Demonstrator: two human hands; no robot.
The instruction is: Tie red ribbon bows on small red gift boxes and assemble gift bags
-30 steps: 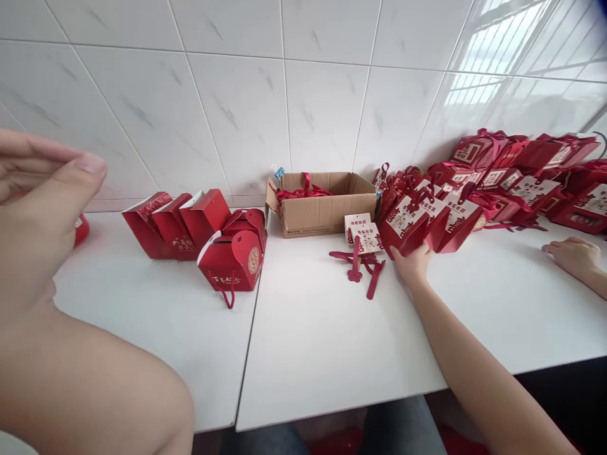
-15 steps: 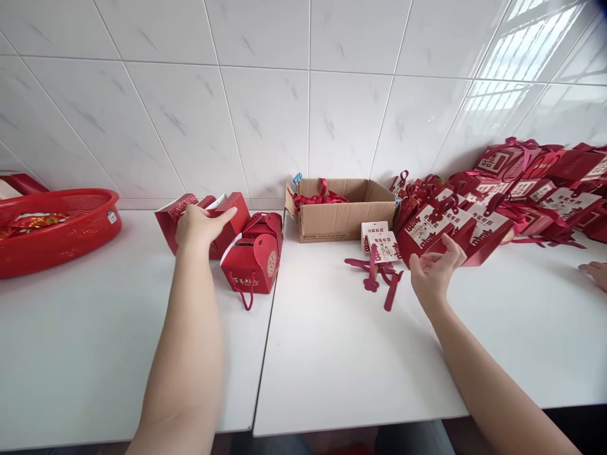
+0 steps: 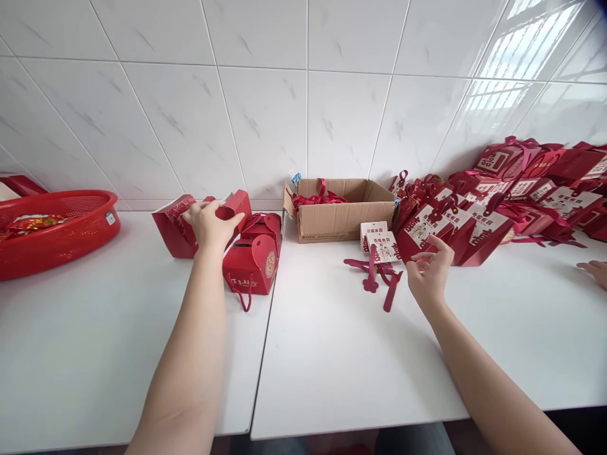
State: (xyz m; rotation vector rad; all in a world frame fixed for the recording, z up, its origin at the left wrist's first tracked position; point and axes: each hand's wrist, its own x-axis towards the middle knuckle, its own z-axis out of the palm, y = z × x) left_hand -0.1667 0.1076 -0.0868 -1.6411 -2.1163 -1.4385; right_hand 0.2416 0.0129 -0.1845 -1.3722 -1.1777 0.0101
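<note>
My left hand (image 3: 210,222) reaches over the left table with thumb and fingers curved round the top of a red gift box (image 3: 238,203); its palm hides part of the box. Left of that hand another red gift box (image 3: 176,226) stands with its top flaps up. To the right sit two closed red gift boxes, the front one (image 3: 251,265) with a gold emblem and a red cord handle. My right hand (image 3: 430,268) is held with loosely bent fingers apart, nothing in them, in front of dark red gift bags (image 3: 427,226) with white printed tags.
A cardboard box (image 3: 344,221) with red ribbons stands by the tiled wall. Beside it lie white printed tags (image 3: 383,246) and dark red ribbon strips (image 3: 391,292). A red plastic basket (image 3: 90,237) is far left. Ribboned boxes (image 3: 509,158) pile up right, near another person's hand (image 3: 595,272).
My left hand has moved right, its thumb curling in, and the red gift box under it has shifted slightly right. My right hand has barely moved.
</note>
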